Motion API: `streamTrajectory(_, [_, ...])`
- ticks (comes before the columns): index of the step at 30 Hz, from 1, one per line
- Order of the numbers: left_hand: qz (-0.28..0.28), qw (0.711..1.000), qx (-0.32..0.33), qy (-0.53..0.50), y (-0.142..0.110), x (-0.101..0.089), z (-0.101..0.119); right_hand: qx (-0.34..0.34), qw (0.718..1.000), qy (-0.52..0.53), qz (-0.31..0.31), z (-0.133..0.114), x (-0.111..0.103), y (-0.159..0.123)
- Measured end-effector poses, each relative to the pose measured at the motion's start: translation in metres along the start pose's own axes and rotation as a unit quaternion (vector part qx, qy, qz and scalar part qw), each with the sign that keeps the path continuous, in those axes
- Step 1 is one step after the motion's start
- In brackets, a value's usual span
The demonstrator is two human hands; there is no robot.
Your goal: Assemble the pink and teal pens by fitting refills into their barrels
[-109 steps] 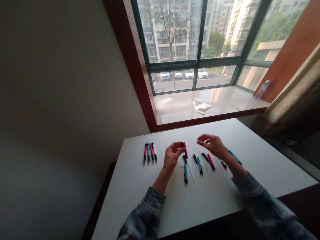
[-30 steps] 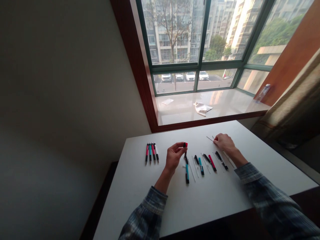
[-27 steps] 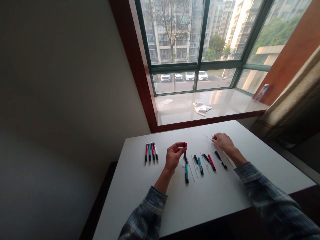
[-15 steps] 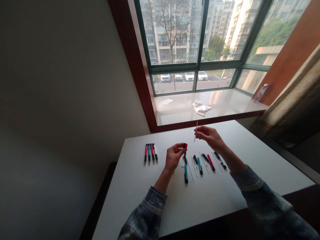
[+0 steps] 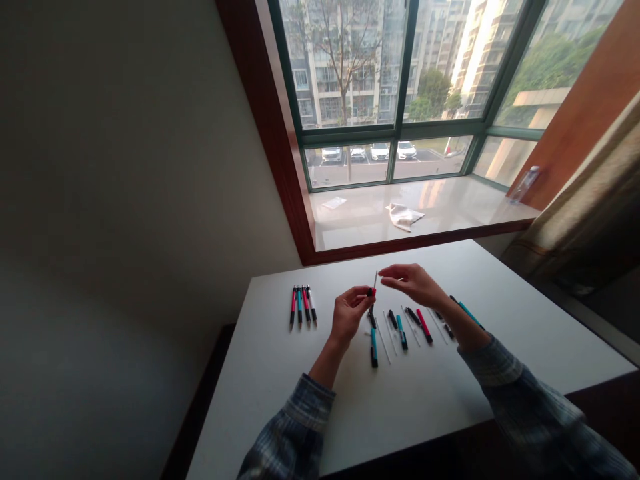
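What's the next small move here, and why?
Probably lower the refill into the pen: the right hand holds the refill nearly upright, with its lower end just above the pen, which the left hand grips upright.

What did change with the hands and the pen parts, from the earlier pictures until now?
The right hand picked a thin pen refill off the table, lifted it and moved it left, to the red-topped pen part in the left hand. The left hand kept its hold; the four pens stayed in their row.
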State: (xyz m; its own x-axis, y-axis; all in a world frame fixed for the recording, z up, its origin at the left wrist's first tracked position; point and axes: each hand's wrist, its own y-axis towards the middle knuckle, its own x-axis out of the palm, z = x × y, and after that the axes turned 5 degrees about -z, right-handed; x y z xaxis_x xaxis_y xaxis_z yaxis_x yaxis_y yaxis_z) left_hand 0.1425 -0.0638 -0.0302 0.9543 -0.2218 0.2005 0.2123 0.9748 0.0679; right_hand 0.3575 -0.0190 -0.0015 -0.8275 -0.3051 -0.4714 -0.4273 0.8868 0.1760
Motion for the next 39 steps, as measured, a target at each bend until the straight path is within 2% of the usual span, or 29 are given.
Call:
streamTrajectory(2, [0.001,1.0,0.011,-0.011,0.001,0.0,0.001,0.047,0.99,-0.099,0.09,0.02,-0.02,0.0])
streamTrajectory(4, [-0.002,1.0,0.021,-0.023,0.002,-0.001,0.0,0.127,0.959,-0.207,0.149,0.045,-0.042,0.002])
streamTrajectory(7, [-0.002,0.999,0.026,-0.035,0.004,-0.002,-0.001,0.276,0.892,-0.326,0.147,0.08,-0.069,0.006])
streamTrajectory(9, [0.004,0.999,0.019,-0.034,0.005,-0.002,-0.002,0.329,0.868,-0.351,0.124,0.096,-0.078,0.009])
streamTrajectory(14, [0.033,0.999,0.003,-0.013,0.004,-0.005,-0.004,0.342,0.867,-0.347,0.108,0.112,-0.07,0.014])
streamTrajectory(21, [0.071,0.997,-0.01,0.026,0.005,-0.009,-0.006,0.288,0.895,-0.319,0.122,0.104,-0.061,0.011])
streamTrajectory(24, [0.08,0.995,-0.019,0.053,0.006,-0.009,-0.008,0.209,0.939,-0.242,0.129,0.092,-0.055,0.011])
streamTrajectory(26, [0.081,0.993,-0.026,0.075,0.006,-0.01,-0.01,0.133,0.976,-0.111,0.135,0.083,-0.045,0.012])
streamTrajectory(28, [0.083,0.991,-0.024,0.104,0.007,-0.012,-0.013,0.076,0.987,0.037,0.137,0.075,-0.031,0.013])
streamTrajectory(30, [0.085,0.987,-0.016,0.137,0.008,-0.013,-0.016,0.061,0.979,0.144,0.132,0.067,-0.016,0.014])
streamTrajectory(34, [0.083,0.978,-0.001,0.192,0.011,-0.015,-0.021,0.078,0.942,0.297,0.136,0.052,0.006,0.011])
streamTrajectory(36, [0.081,0.975,0.0,0.208,0.011,-0.014,-0.021,0.079,0.928,0.34,0.133,0.046,0.012,0.009])
streamTrajectory(39, [0.077,0.971,0.0,0.225,0.011,-0.013,-0.021,0.081,0.923,0.353,0.127,0.041,0.014,0.008])
